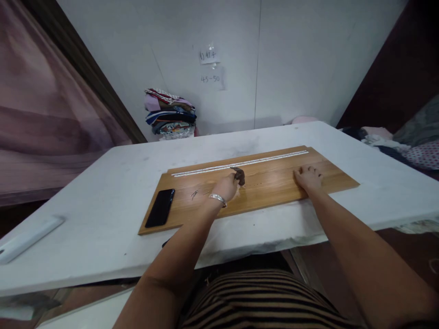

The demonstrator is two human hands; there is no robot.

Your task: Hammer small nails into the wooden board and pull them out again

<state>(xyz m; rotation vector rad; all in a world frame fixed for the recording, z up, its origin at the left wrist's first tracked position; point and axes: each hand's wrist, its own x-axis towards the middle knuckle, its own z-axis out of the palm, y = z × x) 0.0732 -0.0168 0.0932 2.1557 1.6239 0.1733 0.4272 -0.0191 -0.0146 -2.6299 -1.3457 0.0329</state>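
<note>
Mid-frame I see a board (pixel 277 176) on the table (pixel 89 219) — phone (pixel 160 208) at its left end, hammer (pixel 240 176) near its middle — clothes pile (pixel 171 112) behind, upper left.

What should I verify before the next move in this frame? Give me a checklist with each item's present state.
1. Hammer gripped by the left hand: ok.
2. Right hand on the wooden board, apart from the hammer: ok.
3. Board lying on the white table: ok.
4. Black phone off the board: not ok, it lies on its left end.
5. Nail standing upright under the hammer head: cannot tell, too small and blurred.
</note>
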